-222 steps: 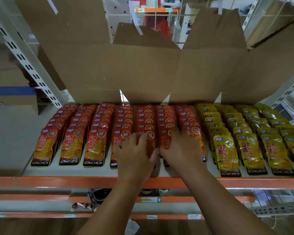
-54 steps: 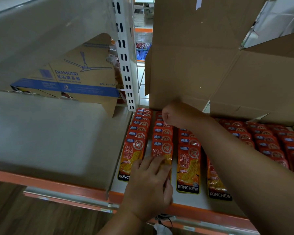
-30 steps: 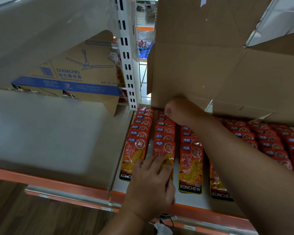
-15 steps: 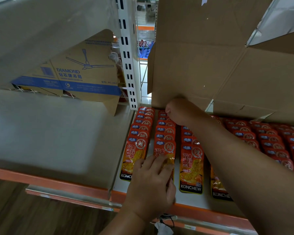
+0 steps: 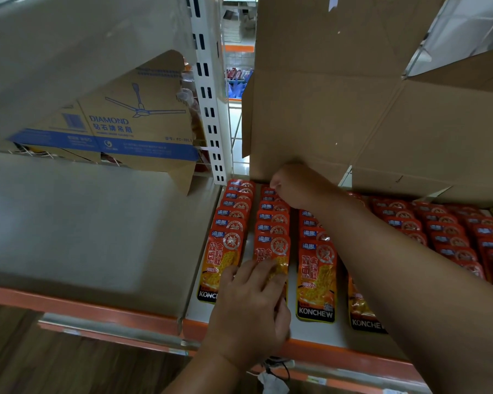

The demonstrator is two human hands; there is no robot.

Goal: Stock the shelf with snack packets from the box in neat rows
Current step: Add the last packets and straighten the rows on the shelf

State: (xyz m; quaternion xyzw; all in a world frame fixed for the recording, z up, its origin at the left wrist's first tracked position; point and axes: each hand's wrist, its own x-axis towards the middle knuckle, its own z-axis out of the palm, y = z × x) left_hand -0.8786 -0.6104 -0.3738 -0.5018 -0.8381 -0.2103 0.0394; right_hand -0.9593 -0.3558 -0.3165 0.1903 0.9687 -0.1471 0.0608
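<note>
Squaring up the second row, by the look of it.

Far left: a fan carton [image 5: 120, 129] behind a bare grey bay, then the white slotted upright [image 5: 208, 109]. Just right of it the shelf [image 5: 316, 334] begins. The first row [image 5: 229, 223] of red snack packets lies on it, overlapped front to back.

Left hand [image 5: 251, 305] rests on the front packet [image 5: 273, 251] of the second row [image 5: 272, 220], grip spread, fingers flat on the foil near the shelf lip. Right hand [image 5: 299, 186] reaches to the back of that same row, under the lower edge of the open cardboard box [image 5: 353, 123]. Its grip curls downward, but whether it pinches a packet I cannot tell. More red rows [image 5: 444, 231] run off right.

To do it well, I judge:
- Use the front packet as an anchor and draw the rear ones toward it so the overlaps come even.
- Match the gaps to the neighbouring rows.
- Line the front edge up with the labels either side.
- Press lightly, since foil likely slides and buckles.
- Mind the forearm crossing the rows to the right.
</note>
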